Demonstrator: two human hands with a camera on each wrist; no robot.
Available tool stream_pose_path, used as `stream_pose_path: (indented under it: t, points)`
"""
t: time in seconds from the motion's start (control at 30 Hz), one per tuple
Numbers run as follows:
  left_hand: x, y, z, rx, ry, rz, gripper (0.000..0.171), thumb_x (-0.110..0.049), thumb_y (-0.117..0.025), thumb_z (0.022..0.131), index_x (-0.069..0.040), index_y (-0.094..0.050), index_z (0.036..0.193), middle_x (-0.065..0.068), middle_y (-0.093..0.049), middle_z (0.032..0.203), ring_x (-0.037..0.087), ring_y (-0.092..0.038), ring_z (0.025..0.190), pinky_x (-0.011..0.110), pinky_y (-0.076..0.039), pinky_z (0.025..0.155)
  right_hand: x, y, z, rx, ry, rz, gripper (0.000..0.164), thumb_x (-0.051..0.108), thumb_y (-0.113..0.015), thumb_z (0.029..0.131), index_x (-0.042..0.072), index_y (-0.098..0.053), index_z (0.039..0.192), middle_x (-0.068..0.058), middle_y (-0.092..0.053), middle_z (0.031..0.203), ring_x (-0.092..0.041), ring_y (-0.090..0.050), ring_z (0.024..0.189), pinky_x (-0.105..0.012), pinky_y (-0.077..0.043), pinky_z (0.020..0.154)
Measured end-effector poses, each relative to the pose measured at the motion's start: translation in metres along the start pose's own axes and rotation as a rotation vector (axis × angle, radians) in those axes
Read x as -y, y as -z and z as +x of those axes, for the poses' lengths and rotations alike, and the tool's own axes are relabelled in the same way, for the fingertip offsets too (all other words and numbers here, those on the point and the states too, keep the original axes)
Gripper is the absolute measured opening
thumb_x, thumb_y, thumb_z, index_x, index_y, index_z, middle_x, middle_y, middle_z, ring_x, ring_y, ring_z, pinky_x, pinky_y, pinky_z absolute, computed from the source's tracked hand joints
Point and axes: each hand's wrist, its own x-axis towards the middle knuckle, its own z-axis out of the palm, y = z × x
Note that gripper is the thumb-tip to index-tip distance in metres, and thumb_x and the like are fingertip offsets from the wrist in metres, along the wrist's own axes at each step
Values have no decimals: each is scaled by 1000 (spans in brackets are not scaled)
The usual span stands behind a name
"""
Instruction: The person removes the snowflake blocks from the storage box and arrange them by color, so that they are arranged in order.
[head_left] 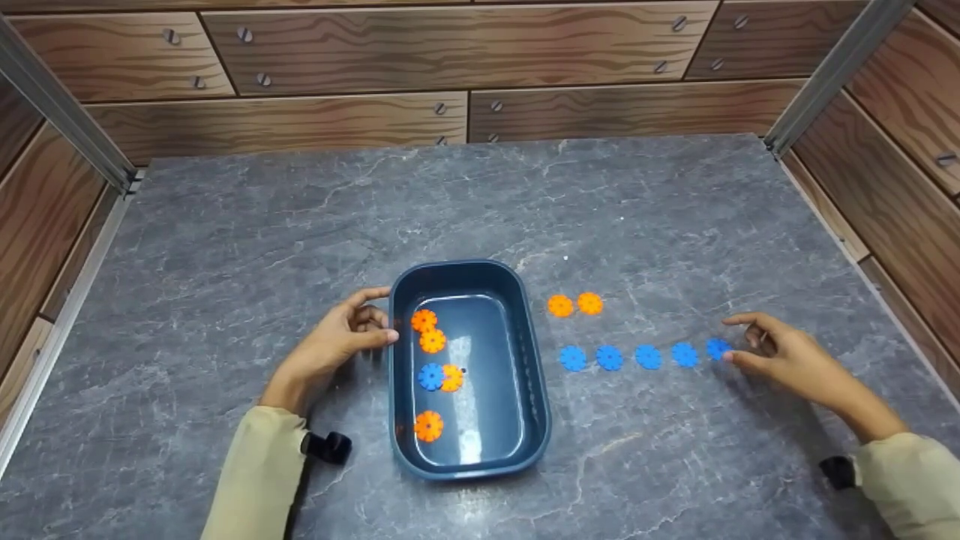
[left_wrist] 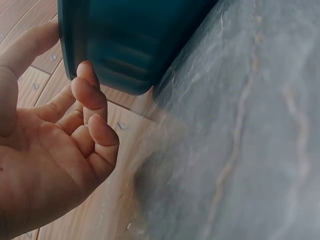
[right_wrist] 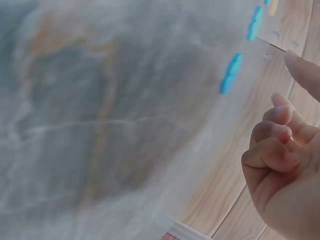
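At the left side of a dark blue rectangular tub [head_left: 532,375], my left hand [head_left: 330,345] holds the rim, thumb and index finger against it; the other fingers curl beside the outer wall. Inside the tub lie several orange flower-shaped discs [head_left: 428,426] and one blue disc [head_left: 431,376] beside an orange one. My right hand [head_left: 795,364] hovers by the right end of a row of blue discs [head_left: 647,356]. Its thumb overlaps the edge of the last blue disc [head_left: 716,348]; index and thumb are spread, and the right wrist view shows nothing held.
Two orange discs [head_left: 575,304] lie side by side behind the blue row, right of the tub. The grey marbled tabletop [head_left: 300,217] is bordered by wood-patterned walls [head_left: 465,45] at the back and both sides.
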Motion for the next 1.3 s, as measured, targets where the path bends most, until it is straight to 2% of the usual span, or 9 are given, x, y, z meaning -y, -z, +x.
stream_pose_path:
  t: [0.3,0.4,0.6,1.1,1.3]
  points:
    - [0,0,0,-8,5,-7,70,-5,-70,84,0,-34,143,-2,-54,90,8,-54,81,20,-46,74,26,6,2,-14,50,75,42,14,-69,89,0,-53,126,-4,-42,82,-7,-32,59,-26,-32,50]
    - [0,0,0,-10,4,-9,70,-5,-70,84,0,-34,143,-2,-54,89,8,-54,81,20,-46,74,36,4,4,-6,95,121,41,10,-68,89,1,-53,126,-5,-40,82,-9,-31,57,-26,-33,49]
    - [0,0,0,-10,4,-3,69,-5,-70,84,0,-34,143,-2,-54,90,9,-54,82,20,-46,74,55,-4,8,8,174,194,43,2,-70,85,5,-55,125,2,-40,83,-9,-31,58,-26,-32,49]
    - [-2,0,0,-6,13,18,69,-7,-70,84,-1,-34,143,-1,-54,91,9,-53,81,21,-46,73,102,-23,22,111,321,333,43,-1,-70,83,5,-57,124,-5,-41,82,-16,-28,57,-28,-31,49]
    - [-1,0,0,-12,13,15,69,-6,-70,84,-1,-35,143,-1,-54,91,10,-54,81,21,-45,72,125,-39,32,200,390,356,43,3,-72,83,5,-56,123,3,-42,82,-20,-30,59,-27,-30,50]
